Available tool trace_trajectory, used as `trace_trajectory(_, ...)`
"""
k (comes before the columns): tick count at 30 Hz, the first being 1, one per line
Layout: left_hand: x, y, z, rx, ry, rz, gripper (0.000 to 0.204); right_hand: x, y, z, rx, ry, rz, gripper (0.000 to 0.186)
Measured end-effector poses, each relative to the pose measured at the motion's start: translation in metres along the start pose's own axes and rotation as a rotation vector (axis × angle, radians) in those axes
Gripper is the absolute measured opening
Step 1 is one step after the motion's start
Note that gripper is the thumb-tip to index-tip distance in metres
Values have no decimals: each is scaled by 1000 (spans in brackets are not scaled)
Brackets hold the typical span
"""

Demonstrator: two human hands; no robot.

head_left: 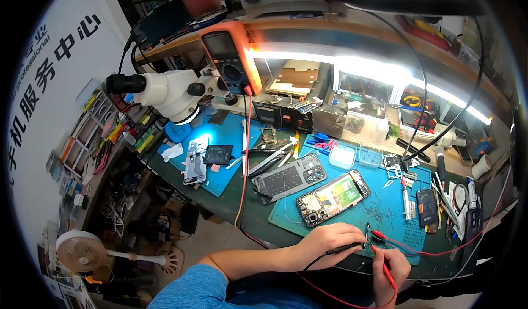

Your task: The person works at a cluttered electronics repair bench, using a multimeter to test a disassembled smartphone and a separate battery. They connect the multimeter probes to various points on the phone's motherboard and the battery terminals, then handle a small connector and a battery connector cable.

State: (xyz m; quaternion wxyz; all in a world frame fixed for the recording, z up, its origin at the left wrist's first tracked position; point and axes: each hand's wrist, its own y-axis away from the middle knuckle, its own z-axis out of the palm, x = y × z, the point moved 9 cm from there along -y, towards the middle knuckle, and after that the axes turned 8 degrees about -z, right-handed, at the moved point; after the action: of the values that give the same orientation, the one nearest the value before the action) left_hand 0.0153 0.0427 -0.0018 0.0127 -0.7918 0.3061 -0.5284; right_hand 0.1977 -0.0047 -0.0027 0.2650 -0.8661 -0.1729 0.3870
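My left hand [328,244] is closed around a black test probe [345,248], its tip by a small circuit board [367,233] held at the mat's near edge. Pinched in my right hand [391,269] is a red test probe [388,274], pointing up at that same board. Whether the tips touch it is too small to tell. A red alligator clip [379,235] on a red wire sits at the board's right side. Just beyond my left hand lies an opened phone [334,198] with its insides showing. A grey phone housing [290,177] lies left of it.
An orange multimeter [254,72] leans against the shelf, its red lead hanging across the bench. At the left stands a white microscope [168,93] over a second blue mat [221,183]. Tweezers, a syringe [406,199] and a battery [427,207] lie around the blue work mat [291,216].
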Motion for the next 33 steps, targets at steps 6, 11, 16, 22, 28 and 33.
trace_trajectory(6,-4,1,0,2,22,9,21,2,-1,1,17,-14,34,6)
trace_trajectory(11,-5,-2,8,45,20,61,18,7,2,-7,78,-15,44,7)
trace_trajectory(16,-9,2,5,70,-20,65,18,17,4,0,82,-51,59,11)
trace_trajectory(22,-12,2,8,85,-32,81,19,12,5,-1,117,-50,21,13)
trace_trajectory(28,-9,3,5,79,-26,90,19,5,1,0,121,-35,-36,16)
trace_trajectory(33,-5,3,2,72,-51,95,19,7,2,2,117,-15,-26,15)
